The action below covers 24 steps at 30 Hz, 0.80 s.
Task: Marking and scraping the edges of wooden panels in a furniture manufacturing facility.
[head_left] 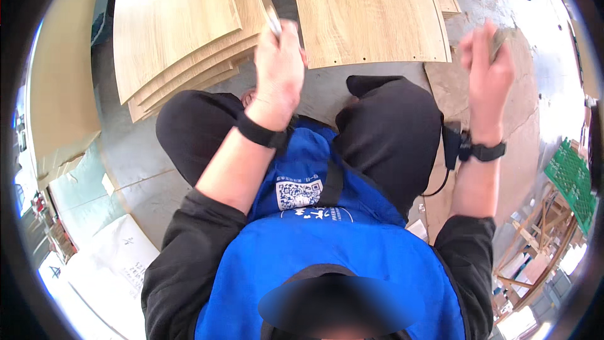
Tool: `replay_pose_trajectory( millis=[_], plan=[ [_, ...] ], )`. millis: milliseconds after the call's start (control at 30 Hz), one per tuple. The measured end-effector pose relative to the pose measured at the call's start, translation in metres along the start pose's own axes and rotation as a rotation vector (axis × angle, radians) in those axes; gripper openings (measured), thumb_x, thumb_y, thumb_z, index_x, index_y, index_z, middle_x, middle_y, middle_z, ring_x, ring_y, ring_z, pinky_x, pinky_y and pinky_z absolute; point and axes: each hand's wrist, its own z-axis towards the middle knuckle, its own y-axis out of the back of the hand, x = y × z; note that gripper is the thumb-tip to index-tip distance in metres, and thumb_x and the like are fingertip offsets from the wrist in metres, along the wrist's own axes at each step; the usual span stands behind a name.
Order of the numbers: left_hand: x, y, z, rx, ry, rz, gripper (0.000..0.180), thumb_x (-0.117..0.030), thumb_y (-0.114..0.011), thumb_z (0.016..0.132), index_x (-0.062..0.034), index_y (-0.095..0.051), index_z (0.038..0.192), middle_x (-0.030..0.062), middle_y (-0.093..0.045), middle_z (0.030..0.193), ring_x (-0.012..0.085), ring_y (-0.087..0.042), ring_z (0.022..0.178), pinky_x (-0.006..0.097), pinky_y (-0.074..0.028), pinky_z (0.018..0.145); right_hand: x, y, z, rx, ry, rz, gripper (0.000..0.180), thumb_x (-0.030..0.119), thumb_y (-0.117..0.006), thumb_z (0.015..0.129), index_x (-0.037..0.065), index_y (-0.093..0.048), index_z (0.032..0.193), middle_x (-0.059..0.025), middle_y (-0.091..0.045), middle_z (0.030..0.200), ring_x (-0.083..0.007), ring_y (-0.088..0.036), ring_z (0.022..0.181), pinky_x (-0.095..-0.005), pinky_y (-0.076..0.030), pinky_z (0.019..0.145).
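Right up close at the bottom there's a blue apron [327, 252] with a square code and some white print on it, plus black sleeves [211, 239] pushed up the forearms. Next out are two black wristbands [261, 132], and a dark box [452, 141] with a cable hangs by the right one. The knees [393, 123] are bent wide in dark pants. Both hands are up in front: the left hand [280, 66] has its fingers curled tight around a slim thing [274, 22], pale and shiny, tip poking out up top, too blurry to say what it is. The right hand [487, 66] is well apart from it, off to the right, pinching a grey thing [497, 44] between curled fingers, also a smear, so no clue on that one. Beyond the knees there's a stack [182, 19] of wood-grain boards on the left, a bit fanned out, and another board [371, 12] on the right with little dark holes along its near edge. The left hand shows over the gap between them. Cardboard [522, 110] covers the grey floor [145, 195] beneath the right hand. Out toward the rim: a white bag [119, 258] lower left, a tall tan panel [60, 69] far left, and a green sheet [571, 176] over by the scrap wood [544, 233] on the right.
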Motion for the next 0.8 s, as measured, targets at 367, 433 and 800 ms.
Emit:
replay_pose_trajectory(
  millis=[367,433,800],
  plan=[
    [0.137,0.017,0.032,-0.029,0.058,0.429,0.037,-0.031,-0.068,0.087,-0.0053,-0.042,0.092,0.0057,-0.052,0.077,0.0141,-0.054,0.06,0.03,-0.05,0.053,-0.161,0.011,-0.126,0.09,-0.814,0.184,0.055,0.014,-0.052,0.095,-0.005,-0.032,0.143,-0.002,-0.058,0.088,-0.005,-0.046,0.068,-0.0203,-0.042,0.06],
    [0.134,0.016,0.03,0.018,0.046,0.383,0.034,-0.027,-0.065,0.089,-0.0061,-0.039,0.096,0.0056,-0.052,0.078,0.013,-0.056,0.056,0.029,-0.051,0.049,-0.163,0.013,-0.124,0.097,-0.801,0.186,0.054,0.013,-0.052,0.095,-0.005,-0.033,0.142,-0.0016,-0.058,0.087,-0.005,-0.046,0.067,-0.0202,-0.042,0.059],
    [0.137,0.035,0.033,-0.192,0.05,0.334,0.017,-0.014,-0.051,0.096,-0.0069,-0.041,0.107,0.0016,-0.048,0.069,0.0109,-0.051,0.055,0.026,-0.045,0.046,-0.177,0.009,-0.11,0.073,-0.663,0.089,0.049,0.012,-0.053,0.094,-0.006,-0.039,0.138,0.0002,-0.058,0.082,-0.0051,-0.047,0.065,-0.0204,-0.042,0.058]
  ],
)
